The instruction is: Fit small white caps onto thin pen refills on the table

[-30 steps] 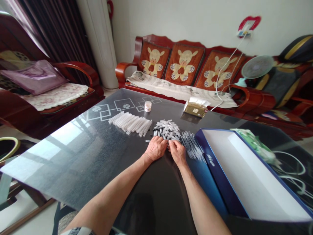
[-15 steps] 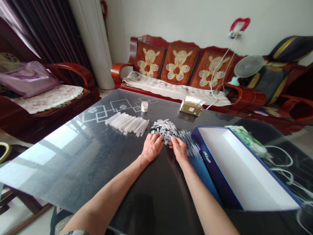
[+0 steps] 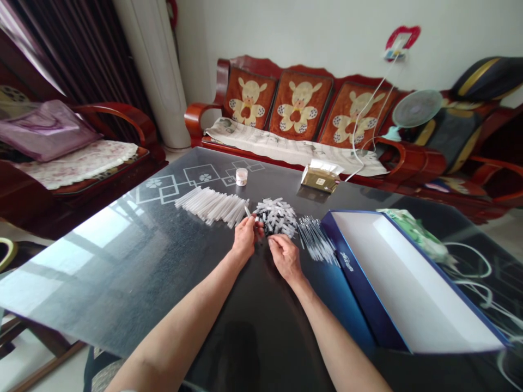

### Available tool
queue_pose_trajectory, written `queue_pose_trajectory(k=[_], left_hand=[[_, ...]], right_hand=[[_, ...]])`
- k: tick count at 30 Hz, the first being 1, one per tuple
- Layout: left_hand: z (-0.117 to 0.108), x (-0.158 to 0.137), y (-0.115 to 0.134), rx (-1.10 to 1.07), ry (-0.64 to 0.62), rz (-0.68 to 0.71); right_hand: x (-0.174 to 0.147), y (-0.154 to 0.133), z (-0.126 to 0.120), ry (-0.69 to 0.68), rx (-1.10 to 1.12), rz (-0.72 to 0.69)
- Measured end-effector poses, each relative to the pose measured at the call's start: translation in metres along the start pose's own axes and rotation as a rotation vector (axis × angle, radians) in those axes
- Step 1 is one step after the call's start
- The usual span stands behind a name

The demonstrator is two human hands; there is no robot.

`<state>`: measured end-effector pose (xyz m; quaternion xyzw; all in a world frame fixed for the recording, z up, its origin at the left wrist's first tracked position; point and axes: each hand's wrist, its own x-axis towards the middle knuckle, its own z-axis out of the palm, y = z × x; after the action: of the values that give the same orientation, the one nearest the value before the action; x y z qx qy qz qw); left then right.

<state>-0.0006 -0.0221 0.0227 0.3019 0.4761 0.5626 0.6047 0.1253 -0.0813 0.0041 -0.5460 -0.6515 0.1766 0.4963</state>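
In my left hand (image 3: 245, 238), the fingers pinch a slim whitish piece (image 3: 247, 211) that looks like a pen cap, its tip pointing up and away. Just right of it lies a heap of short white and black pieces (image 3: 278, 215), also like pen caps. My right hand (image 3: 285, 256) is at the near edge of that heap with fingers curled together; what they hold, if anything, is hidden. Long white tubes (image 3: 212, 207) like pen barrels lie in a row to the left. Thin clear sticks like pen refills (image 3: 316, 239) lie to the right.
A long blue box (image 3: 408, 283) with a white inside stands on the dark glossy table (image 3: 134, 283) at right. Beyond it are a green-and-white packet (image 3: 417, 234) and white cables. A small white jar (image 3: 241, 177) and a tissue box (image 3: 321, 178) stand farther back.
My left hand has drawn left off the heap and now holds a whitish piece upright. My right hand has shifted slightly left and nearer to me, its fingers curled.
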Motion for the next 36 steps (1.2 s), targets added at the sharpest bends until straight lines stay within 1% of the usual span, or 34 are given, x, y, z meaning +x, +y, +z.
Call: queue_pose_trajectory(k=[1, 3, 5, 6, 8, 10, 14, 17, 20, 23, 25, 27, 30, 33, 36], left_hand=[[-0.002, 0.0, 0.001, 0.133, -0.001, 0.094], [-0.008, -0.003, 0.001, 0.494, -0.008, 0.336], [-0.013, -0.008, -0.003, 0.886, -0.025, 0.558], [-0.015, -0.011, -0.006, 1.06, -0.049, 0.636], [-0.018, -0.017, -0.012, 1.328, -0.118, 0.725], [-0.019, -0.021, -0.018, 1.479, -0.168, 0.753], [-0.018, -0.02, -0.023, 1.577, -0.211, 0.778], [-0.018, -0.018, -0.025, 1.589, -0.243, 0.8], [-0.019, -0.017, -0.026, 1.582, -0.251, 0.817], [-0.02, -0.016, -0.028, 1.562, -0.25, 0.844], [-0.02, -0.016, -0.028, 1.546, -0.248, 0.859], [-0.02, -0.015, -0.028, 1.535, -0.249, 0.869], [-0.021, -0.015, -0.028, 1.525, -0.25, 0.889], [-0.021, -0.015, -0.028, 1.521, -0.263, 0.907], [-0.021, -0.016, -0.028, 1.528, -0.283, 0.912]], right_hand=[[0.002, 0.002, -0.004, 0.018, -0.068, -0.045], [0.008, 0.01, -0.014, 0.056, -0.218, -0.084], [0.014, 0.021, -0.025, 0.046, -0.36, -0.088], [0.017, 0.027, -0.03, 0.019, -0.421, -0.089], [0.021, 0.035, -0.038, -0.054, -0.52, -0.107], [0.023, 0.039, -0.042, -0.123, -0.595, -0.142], [0.026, 0.037, -0.043, -0.215, -0.71, -0.197], [0.027, 0.034, -0.042, -0.233, -0.743, -0.212], [0.026, 0.033, -0.042, -0.177, -0.67, -0.239], [0.02, 0.033, -0.039, -0.049, -0.564, -0.249], [0.015, 0.034, -0.035, 0.031, -0.496, -0.222], [0.01, 0.035, -0.031, 0.074, -0.414, -0.181], [0.005, 0.036, -0.027, 0.079, -0.261, -0.109], [0.003, 0.037, -0.028, 0.069, -0.114, -0.013], [0.003, 0.038, -0.031, 0.06, -0.022, 0.078]])
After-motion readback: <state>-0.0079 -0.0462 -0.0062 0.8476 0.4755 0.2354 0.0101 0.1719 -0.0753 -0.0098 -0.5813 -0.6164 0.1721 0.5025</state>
